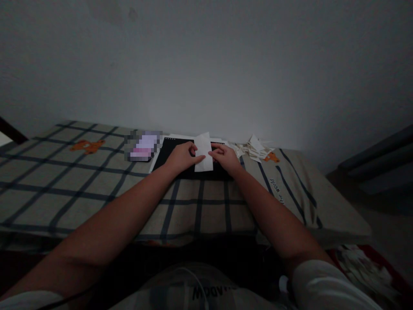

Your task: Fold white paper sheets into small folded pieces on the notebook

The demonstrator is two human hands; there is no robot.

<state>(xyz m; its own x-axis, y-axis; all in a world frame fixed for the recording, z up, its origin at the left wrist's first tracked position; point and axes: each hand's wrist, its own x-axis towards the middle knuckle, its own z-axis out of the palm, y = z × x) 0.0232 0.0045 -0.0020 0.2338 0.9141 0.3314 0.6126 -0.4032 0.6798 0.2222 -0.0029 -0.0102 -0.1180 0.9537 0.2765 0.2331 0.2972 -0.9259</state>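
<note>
A creased white sheet of paper (203, 148) is held above a black notebook (171, 153) in the middle of the table. My left hand (183, 156) pinches its left side, the thumb lying across the front of the paper. On the opposite edge, my right hand (226, 157) grips the paper between thumb and fingers. The notebook has a row of holes or rings along its far edge, and white sheets show from under it. Just right of my right hand lies a loose heap of folded white papers (257, 148).
A phone (144, 146), blurred out, lies left of the notebook. The table wears a checked cloth (106, 189) with orange bear prints, and a grey wall (206, 77) rises behind it. At lower right, a red container (393, 267) holds crumpled pale pieces.
</note>
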